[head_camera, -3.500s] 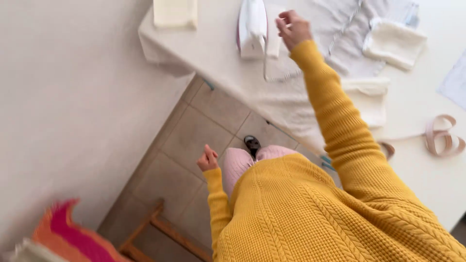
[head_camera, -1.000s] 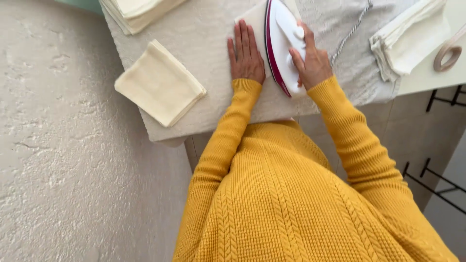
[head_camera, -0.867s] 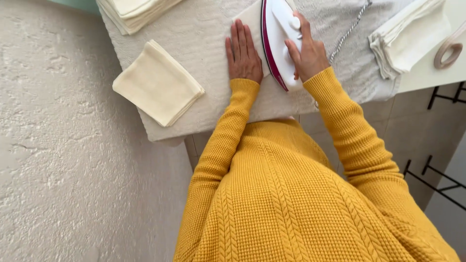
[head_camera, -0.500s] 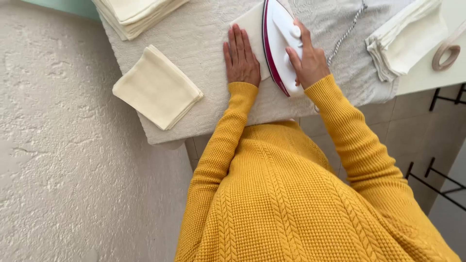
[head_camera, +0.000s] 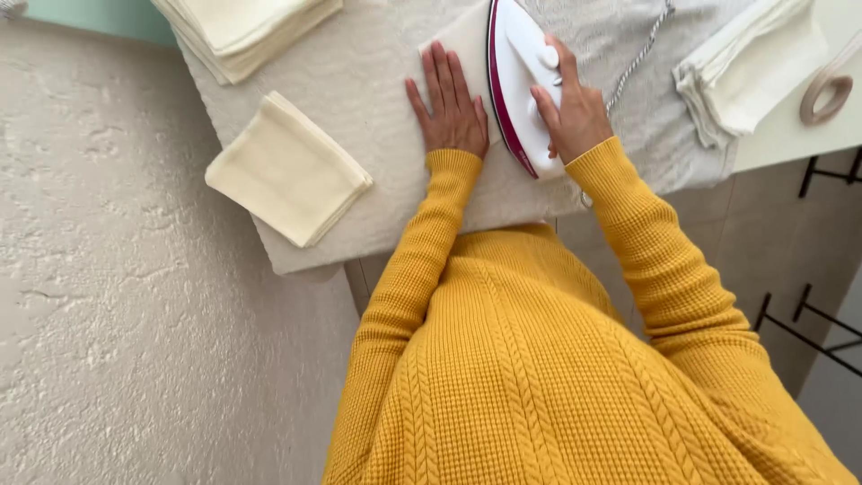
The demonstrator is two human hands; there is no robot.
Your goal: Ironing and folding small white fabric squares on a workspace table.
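Note:
My right hand (head_camera: 567, 106) grips the handle of a white iron with a dark red edge (head_camera: 517, 72), which rests flat on a cream cloth piece (head_camera: 467, 45) on the padded ironing surface (head_camera: 386, 117). My left hand (head_camera: 449, 103) lies flat, fingers spread, pressing the cloth just left of the iron. The iron's braided cord (head_camera: 639, 58) runs up to the right. Both arms wear yellow knit sleeves.
A folded cream square (head_camera: 287, 169) lies near the board's left corner, and a stack of folded cream cloths (head_camera: 242, 25) sits at the top left. More folded cloths (head_camera: 750, 63) and a tape roll (head_camera: 826, 90) are on the right. A rough wall (head_camera: 108, 296) stands to the left.
Earlier I stood turned away, with the right hand reaching toward the iron and the left hand hanging. Over the last second the iron slid slightly back and forth on the cloth; the left hand stayed flat.

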